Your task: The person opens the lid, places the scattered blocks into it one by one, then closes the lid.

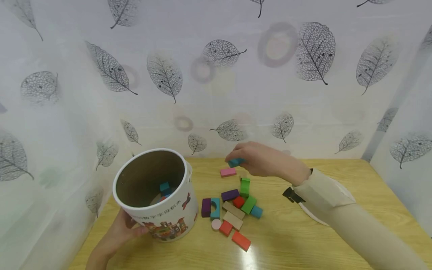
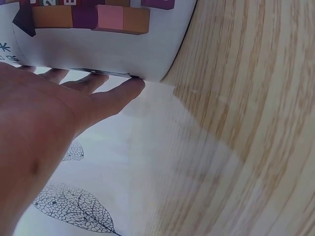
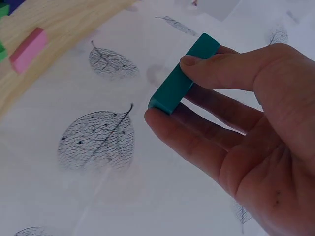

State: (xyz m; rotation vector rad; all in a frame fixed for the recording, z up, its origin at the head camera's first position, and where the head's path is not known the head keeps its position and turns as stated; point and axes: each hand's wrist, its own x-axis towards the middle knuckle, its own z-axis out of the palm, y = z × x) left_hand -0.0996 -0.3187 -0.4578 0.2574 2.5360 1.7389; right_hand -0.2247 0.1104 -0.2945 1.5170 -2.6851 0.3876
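Note:
My right hand point(image 1: 261, 159) pinches a teal rectangular block point(image 3: 184, 76) between thumb and fingers, raised above the back of the table. My left hand point(image 1: 116, 234) rests against the lower left side of a white printed bucket point(image 1: 192, 210), its fingers extended along the wall in the left wrist view. Inside the bucket lie a teal block point(image 1: 164, 188) and some blue and red ones, partly hidden by the rim. Below the right hand are a pink block point(image 1: 228, 172) and a green block point(image 1: 245, 186).
Right of the bucket, loose blocks lie on the wooden table point(image 1: 290, 243): a purple block point(image 1: 206, 207), a teal arch point(image 1: 215, 214), a red block point(image 1: 241, 240) and several others. A white round object point(image 1: 317, 215) is partly behind the right forearm. Leaf-patterned sheeting point(image 1: 236, 93) encloses the table.

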